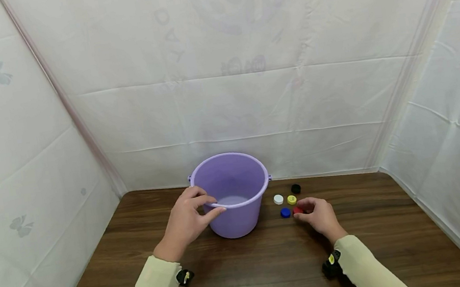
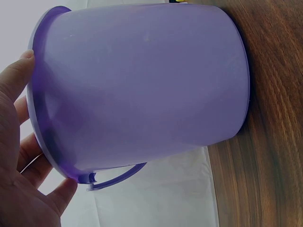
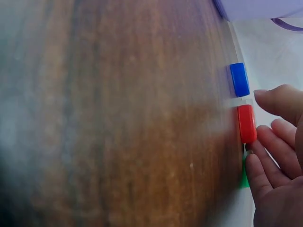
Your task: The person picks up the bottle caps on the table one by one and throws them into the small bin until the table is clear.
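Note:
A purple bucket stands upright on the wooden table. At its near left rim is my left hand, gripping the edge with the thumb outside and fingers over the rim. My right hand is over a red bottle cap, thumb and fingers spread around it. In the right wrist view the thumb looks apart from the red cap. Close by lie a blue cap, a yellow cap, a white cap and a black cap. Partly behind the fingers shows a green cap.
The dark brown table ends at a white sheet hanging behind it. More white sheeting encloses the left and right sides. The bucket's purple handle hangs at its far side.

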`<state>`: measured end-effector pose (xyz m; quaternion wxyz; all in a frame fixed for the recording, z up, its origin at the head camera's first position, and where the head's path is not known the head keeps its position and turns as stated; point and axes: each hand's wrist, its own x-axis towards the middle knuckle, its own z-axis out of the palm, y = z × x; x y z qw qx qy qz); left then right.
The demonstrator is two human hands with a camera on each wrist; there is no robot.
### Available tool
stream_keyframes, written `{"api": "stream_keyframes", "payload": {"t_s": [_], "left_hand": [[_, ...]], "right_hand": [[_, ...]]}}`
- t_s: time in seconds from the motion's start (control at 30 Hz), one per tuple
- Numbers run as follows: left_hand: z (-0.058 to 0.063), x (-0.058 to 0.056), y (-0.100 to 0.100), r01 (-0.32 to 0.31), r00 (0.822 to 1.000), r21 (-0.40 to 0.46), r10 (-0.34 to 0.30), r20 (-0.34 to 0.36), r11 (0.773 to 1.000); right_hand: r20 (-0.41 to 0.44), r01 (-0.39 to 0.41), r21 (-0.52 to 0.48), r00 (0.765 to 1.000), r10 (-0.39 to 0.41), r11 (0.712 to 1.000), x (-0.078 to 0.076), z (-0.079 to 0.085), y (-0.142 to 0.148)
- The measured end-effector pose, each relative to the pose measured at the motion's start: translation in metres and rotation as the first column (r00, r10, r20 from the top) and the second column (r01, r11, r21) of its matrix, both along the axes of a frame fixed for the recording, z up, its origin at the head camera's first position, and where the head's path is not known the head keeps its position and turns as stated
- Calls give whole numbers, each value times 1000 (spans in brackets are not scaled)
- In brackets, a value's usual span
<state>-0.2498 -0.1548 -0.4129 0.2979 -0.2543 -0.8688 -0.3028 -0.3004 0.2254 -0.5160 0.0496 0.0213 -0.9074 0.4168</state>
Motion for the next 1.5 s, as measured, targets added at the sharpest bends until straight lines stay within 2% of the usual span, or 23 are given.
{"api": "stream_keyframes", "payload": {"t_s": [0.83,1.5], "left_hand": [[-1,0,0,-2,1000,11,2,-10,1000],[-1,2,0,-6,1000,5,6,-4,1000]], "right_hand": [[-37,13,105,999,-9,994,-3,-3,-5],[-49,9,119,999,-4,993,-3,-2,-8]]}}
